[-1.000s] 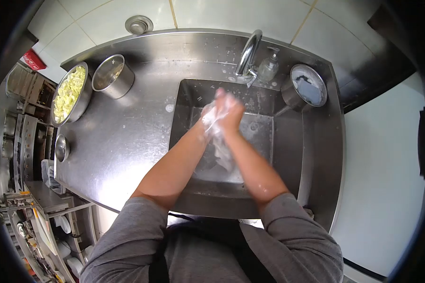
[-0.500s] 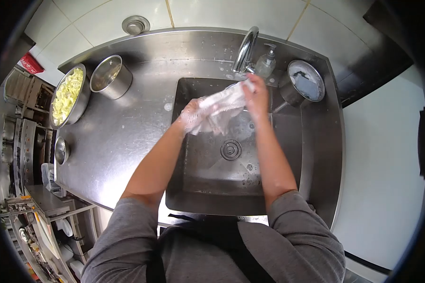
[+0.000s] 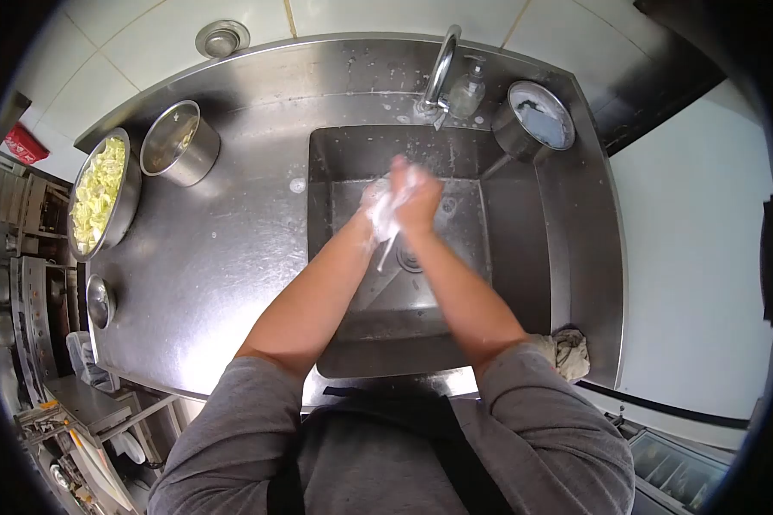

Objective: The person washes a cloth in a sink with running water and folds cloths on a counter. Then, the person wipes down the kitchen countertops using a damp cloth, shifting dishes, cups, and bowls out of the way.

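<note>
Hanging over the sink (image 3: 352,154), a white cloth (image 3: 389,216) is held bunched between two hands. It is covered in suds, and a thin end of it is let down above the floor of the sink, beside the drain (image 3: 410,260). By the left hand (image 3: 374,202), one side of the cloth is gripped; by the right hand (image 3: 421,199), the other side is gripped. The two hands are pressed close together above the sink, with the fingers curled in around the cloth. Both are blurred, so how far each finger is bent cannot be told.

Behind the sink, a tap (image 3: 439,77) is seen, with a soap bottle (image 3: 466,96) just beside it. At the back right corner of the sink, a pot (image 3: 513,133) is placed, and a grey pad (image 3: 542,129) and white foam are held in it. By the front right corner of the sink, a crumpled rag (image 3: 569,354) is seen, partly hidden by a sleeve (image 3: 545,412).

To the left of the sink, on the counter (image 3: 240,206), a can (image 3: 189,159) is set. Farther left of the sink, a bowl (image 3: 129,196) is filled with cut leaves (image 3: 97,196). A dish (image 3: 100,302) is also set far left of the sink, near the counter's edge.
</note>
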`<action>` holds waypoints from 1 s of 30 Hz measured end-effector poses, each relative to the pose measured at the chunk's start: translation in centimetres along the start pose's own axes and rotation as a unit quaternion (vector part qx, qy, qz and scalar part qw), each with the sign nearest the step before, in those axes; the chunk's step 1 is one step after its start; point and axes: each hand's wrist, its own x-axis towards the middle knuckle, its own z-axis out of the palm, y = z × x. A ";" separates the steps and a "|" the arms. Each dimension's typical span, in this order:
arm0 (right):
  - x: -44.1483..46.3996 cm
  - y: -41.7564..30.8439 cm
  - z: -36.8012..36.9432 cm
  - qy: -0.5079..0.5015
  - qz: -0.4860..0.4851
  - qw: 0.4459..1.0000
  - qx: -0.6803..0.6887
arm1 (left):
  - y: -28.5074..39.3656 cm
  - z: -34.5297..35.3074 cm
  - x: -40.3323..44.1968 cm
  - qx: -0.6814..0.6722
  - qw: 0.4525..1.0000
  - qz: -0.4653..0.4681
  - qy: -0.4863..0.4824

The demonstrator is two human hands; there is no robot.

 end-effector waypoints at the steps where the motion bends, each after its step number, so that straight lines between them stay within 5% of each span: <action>1: -0.3 0.0 -0.2 0.007 -0.008 1.000 -0.016 | -0.1 2.1 -0.2 0.188 0.958 -0.004 0.215; 2: 1.0 -0.4 -1.8 -0.001 -0.028 0.997 -0.068 | 1.3 1.9 -0.9 0.103 0.990 -0.092 0.041; 5: 2.5 0.6 -3.1 -0.058 -0.032 0.998 0.018 | 2.5 7.9 -3.0 0.151 0.969 -0.112 0.158; 7: 3.0 0.7 -5.0 -0.158 -0.088 0.982 0.047 | 4.0 8.1 -3.9 0.176 0.977 -0.026 0.119; 9: 3.6 -1.0 -8.0 -0.491 -0.078 0.861 -0.109 | 4.6 7.1 -4.9 0.368 0.920 -0.007 0.135; 10: 4.1 -1.2 -9.4 -0.498 -0.075 0.858 -0.105 | 4.7 6.2 -5.1 0.366 0.919 -0.007 0.143; 12: 4.7 -0.8 -11.2 -0.457 -0.049 0.886 0.057 | 4.8 4.3 -5.4 0.585 0.808 0.058 0.040; 13: 4.5 0.5 -10.3 -0.461 -0.049 0.884 0.063 | 4.6 4.3 -5.5 0.588 0.805 0.056 0.047; 15: 4.1 2.8 -7.3 -0.201 0.127 0.889 0.391 | 4.2 4.8 -4.8 0.530 0.830 -0.024 0.173; 16: 2.1 0.4 -6.1 -0.133 0.115 0.906 0.385 | 2.7 6.1 -4.3 0.302 0.931 0.061 0.197; 17: 0.0 -1.2 -5.3 -0.137 -0.024 0.955 0.260 | 1.4 6.2 -4.2 0.303 0.929 0.061 0.205; 18: -1.6 0.0 -2.8 -0.116 -0.246 0.937 0.221 | 0.3 6.0 -4.3 0.281 0.936 0.143 0.153; 20: -0.6 -0.2 -2.5 -0.118 -0.188 0.952 0.209 | -1.5 5.5 -3.9 0.232 0.924 0.301 0.041; 21: 0.5 -0.6 -2.5 -0.114 -0.133 0.966 0.190 | -1.8 5.1 -3.2 0.235 0.923 0.300 0.045; 23: 2.7 -1.5 -2.7 -0.109 -0.026 0.983 0.145 | -2.3 3.7 -0.8 0.243 0.908 0.042 0.340; 24: 3.2 -1.7 -2.7 -0.105 0.026 0.987 0.122 | -3.3 2.9 0.3 0.132 0.956 0.049 0.258; 25: 1.3 -2.0 -2.5 -0.106 0.026 0.986 0.124 | -3.7 2.8 0.1 0.133 0.955 0.050 0.259; 27: -3.6 -2.8 -1.5 -0.085 -0.266 0.949 0.146 | -4.4 2.8 -0.7 0.103 0.924 0.302 0.211; 28: -3.6 -2.3 -1.5 -0.085 -0.262 0.950 0.145 | -4.9 2.7 -1.2 0.084 0.886 0.416 0.185; 29: -3.3 -1.8 -1.5 -0.086 -0.227 0.962 0.128 | -4.4 2.3 -1.6 0.084 0.887 0.414 0.189; 30: -2.6 -1.3 -1.5 -0.086 -0.192 0.971 0.110 | -3.1 2.2 -2.1 0.143 0.937 0.225 0.226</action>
